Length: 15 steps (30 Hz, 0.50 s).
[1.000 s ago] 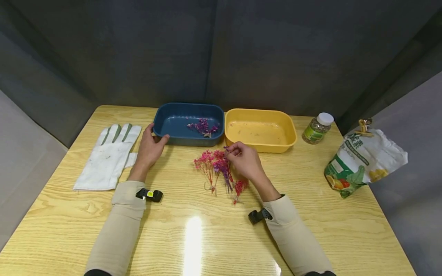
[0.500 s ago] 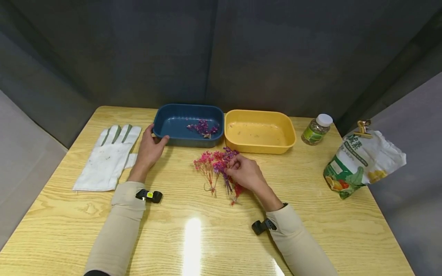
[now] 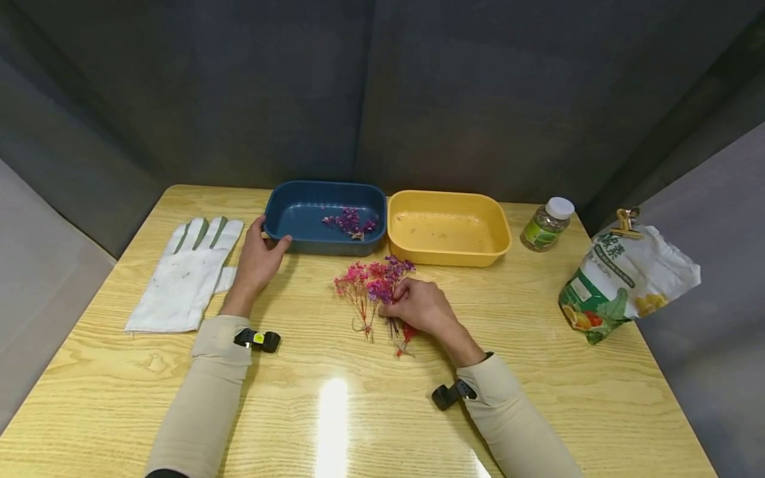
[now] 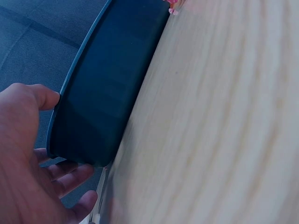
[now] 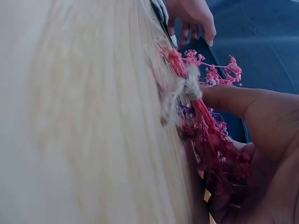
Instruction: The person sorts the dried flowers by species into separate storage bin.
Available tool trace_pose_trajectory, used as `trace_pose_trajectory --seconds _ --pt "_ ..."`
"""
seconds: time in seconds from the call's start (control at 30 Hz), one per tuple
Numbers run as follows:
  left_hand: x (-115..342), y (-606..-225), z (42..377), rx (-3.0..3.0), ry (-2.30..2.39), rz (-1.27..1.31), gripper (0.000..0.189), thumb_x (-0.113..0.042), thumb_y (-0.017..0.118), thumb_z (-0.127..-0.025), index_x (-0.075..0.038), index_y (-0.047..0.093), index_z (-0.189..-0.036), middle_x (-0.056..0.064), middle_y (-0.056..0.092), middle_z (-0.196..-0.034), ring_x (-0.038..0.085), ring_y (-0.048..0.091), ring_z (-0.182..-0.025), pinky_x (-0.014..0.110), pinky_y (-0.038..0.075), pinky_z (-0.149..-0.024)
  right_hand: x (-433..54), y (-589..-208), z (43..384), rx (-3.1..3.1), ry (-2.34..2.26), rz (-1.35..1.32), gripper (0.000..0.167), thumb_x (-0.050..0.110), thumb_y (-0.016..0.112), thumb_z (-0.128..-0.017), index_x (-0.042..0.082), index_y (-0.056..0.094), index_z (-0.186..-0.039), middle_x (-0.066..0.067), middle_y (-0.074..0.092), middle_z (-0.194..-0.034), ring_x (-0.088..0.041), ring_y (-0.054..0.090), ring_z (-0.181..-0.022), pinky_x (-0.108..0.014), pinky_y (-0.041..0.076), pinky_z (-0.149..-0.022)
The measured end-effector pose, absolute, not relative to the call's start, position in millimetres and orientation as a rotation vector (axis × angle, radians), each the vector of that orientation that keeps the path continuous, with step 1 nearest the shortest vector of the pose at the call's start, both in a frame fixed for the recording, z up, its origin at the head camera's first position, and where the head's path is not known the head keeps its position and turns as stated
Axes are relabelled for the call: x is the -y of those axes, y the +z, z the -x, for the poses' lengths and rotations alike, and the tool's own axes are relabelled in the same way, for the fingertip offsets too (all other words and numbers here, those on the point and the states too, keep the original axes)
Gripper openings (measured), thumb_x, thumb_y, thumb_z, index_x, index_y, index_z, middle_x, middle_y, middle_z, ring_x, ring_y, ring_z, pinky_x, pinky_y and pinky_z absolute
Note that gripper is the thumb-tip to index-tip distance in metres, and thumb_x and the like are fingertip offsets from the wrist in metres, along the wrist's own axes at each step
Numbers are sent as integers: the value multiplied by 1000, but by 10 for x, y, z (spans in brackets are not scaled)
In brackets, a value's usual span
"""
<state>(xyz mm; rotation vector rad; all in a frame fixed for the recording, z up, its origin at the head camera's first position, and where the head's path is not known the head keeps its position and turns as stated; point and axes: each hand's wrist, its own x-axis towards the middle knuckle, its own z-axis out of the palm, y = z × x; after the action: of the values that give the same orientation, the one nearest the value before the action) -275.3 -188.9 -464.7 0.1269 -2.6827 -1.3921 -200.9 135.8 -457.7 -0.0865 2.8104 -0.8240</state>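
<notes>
My left hand (image 3: 259, 262) grips the left end of a dark blue plastic bin (image 3: 323, 247), thumb on its rim and fingers round the corner. A bunch of purple dried flowers (image 3: 349, 220) lies inside this bin. In front of the bins, my right hand (image 3: 424, 309) pinches the stems of another purple dried flower bunch (image 3: 399, 267) low over the table. Pink dried flowers (image 3: 354, 277) lie just left of it. A red bunch (image 3: 408, 334), partly hidden under the right hand, shows its twine tie (image 5: 189, 86) in the right wrist view.
A yellow bin (image 3: 448, 256) stands right of the blue one. White work gloves (image 3: 179, 285) with green stripes lie at the left. To the right are a white-lidded jar (image 3: 544, 229) and a printed bag (image 3: 615, 279) closed with a gold clip (image 3: 626, 222).
My right hand has moved down from the tops of the flowers to the purple bunch's stems and pinches them. The red bunch has shifted slightly left. The left hand stays on the blue bin.
</notes>
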Motion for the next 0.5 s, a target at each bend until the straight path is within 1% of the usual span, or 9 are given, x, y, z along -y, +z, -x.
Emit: trace_pose_trajectory --seconds 0.23,0.37,0.5 --pt "1884 -4647 2756 2683 -1407 -137 81 -44 57 -94 -13 15 -156 20 42 -143 34 55 -120 51 44 -98 -1334 -4579 1992 -2857 -765 122 27 49 77 -75 24 66 -73 8 64 -69 -12 56 -60 -28 43 -59" --pt "1883 -4646 2762 2681 -1407 -135 80 -42 57 -94 -13 15 -155 21 42 -143 34 55 -120 51 44 -99 -1337 -4573 1986 -2871 -767 125 22 44 74 -78 24 67 -72 8 65 -69 -12 56 -61 -28 44 -60" --pt "1889 -4654 2763 2686 -1408 -144 81 -44 57 -94 -14 15 -156 20 42 -143 33 55 -120 50 43 -99 -1351 -4568 1966 -2892 -791 123 15 37 70 -80 24 67 -74 7 65 -70 -12 57 -63 -29 45 -61"
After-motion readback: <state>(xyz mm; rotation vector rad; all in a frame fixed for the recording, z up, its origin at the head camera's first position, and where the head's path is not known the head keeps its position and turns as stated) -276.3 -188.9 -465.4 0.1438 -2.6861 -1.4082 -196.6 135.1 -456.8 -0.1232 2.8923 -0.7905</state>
